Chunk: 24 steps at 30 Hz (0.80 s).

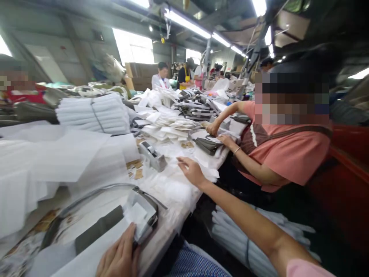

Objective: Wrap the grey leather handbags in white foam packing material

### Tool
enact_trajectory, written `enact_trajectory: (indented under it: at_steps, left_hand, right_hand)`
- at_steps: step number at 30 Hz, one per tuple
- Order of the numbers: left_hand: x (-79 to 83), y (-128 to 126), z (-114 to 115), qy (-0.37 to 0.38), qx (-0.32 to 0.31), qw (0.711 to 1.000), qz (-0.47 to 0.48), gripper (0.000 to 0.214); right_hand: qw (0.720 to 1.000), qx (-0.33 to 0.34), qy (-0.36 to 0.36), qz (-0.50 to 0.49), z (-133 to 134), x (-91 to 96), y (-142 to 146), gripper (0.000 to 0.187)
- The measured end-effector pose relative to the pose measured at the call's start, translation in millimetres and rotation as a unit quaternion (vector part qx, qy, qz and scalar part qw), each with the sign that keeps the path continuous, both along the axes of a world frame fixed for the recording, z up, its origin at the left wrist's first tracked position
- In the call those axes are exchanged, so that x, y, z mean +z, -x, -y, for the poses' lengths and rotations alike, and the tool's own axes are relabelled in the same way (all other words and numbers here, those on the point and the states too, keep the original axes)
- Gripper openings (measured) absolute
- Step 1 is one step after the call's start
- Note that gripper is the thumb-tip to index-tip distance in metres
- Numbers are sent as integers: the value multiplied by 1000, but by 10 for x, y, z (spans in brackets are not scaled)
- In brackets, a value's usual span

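Left hand (119,252): I'm resting its fingers close together over the white wrapping (89,252) on the near side of the bag, seemingly to stop the layers slipping; the thumb side is partly hidden, so I cannot tell whether it is pinching.
Right hand (191,171): I'm reaching it out over the table with thumb and forefinger apart, nothing visible between them.
Dark grey bag (99,230): it is lying at the lower left by the table's near edge, presumably so that one hand can be steadying it; its white wrapping is leaving a grey strip showing.
Handle (95,189): it is arching out beyond the bag, probably spread to lie clear of the body.
Tape dispenser (152,156): it is standing just beyond the right fingertips, likely placed there for easy reach.
Brown scraps (138,174): they are lying loose beside the dispenser.
White sheets (57,154): they are fanning out beyond the bag, apparently for lifting singly.
Table (161,231): its edge is running diagonally past my knees.
Co-worker's hands (212,127): both are working at another grey bag (209,145).
Tied bundles (92,113): cords are holding one together on the table, another below it.
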<state>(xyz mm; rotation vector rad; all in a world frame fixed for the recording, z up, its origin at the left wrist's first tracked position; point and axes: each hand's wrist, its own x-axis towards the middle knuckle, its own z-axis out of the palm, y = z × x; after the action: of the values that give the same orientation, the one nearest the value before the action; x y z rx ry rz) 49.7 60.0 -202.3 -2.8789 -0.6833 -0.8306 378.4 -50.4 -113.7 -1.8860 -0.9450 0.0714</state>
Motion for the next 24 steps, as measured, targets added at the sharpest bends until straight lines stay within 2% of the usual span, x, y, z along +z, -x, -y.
enact_trajectory:
  at_steps: [2, 5, 8, 11, 14, 18, 24]
  left_hand:
    - [16, -27, 37, -4, 6, 1000, 4, 67]
    - [-21, -18, 45, -5, 13, 1000, 7, 64]
    - [-95, 5, 31, -12, 24, 1000, 10, 59]
    - [-158, 7, 18, -24, 34, 999, 6, 59]
    - [-197, -3, 17, -31, 43, 999, 3, 62]
    - [-217, -6, 34, -34, 48, 998, 1, 62]
    - [-185, -9, 64, -24, 51, 998, -6, 62]
  right_hand:
    - [999, -1, 32, -25, -193, 115, -324, 27]
    - [995, 31, 84, -42, -691, 196, -594, 19]
    - [986, 38, 147, -69, -1222, 199, -678, 10]
    - [974, 23, 194, -116, -1574, 154, -666, 20]
    - [963, 11, 204, -175, -1704, 86, -627, 27]
    - [952, -1, 187, -243, -1710, 48, -618, 32]
    - [960, 10, 84, -268, -1574, 245, -654, 38]
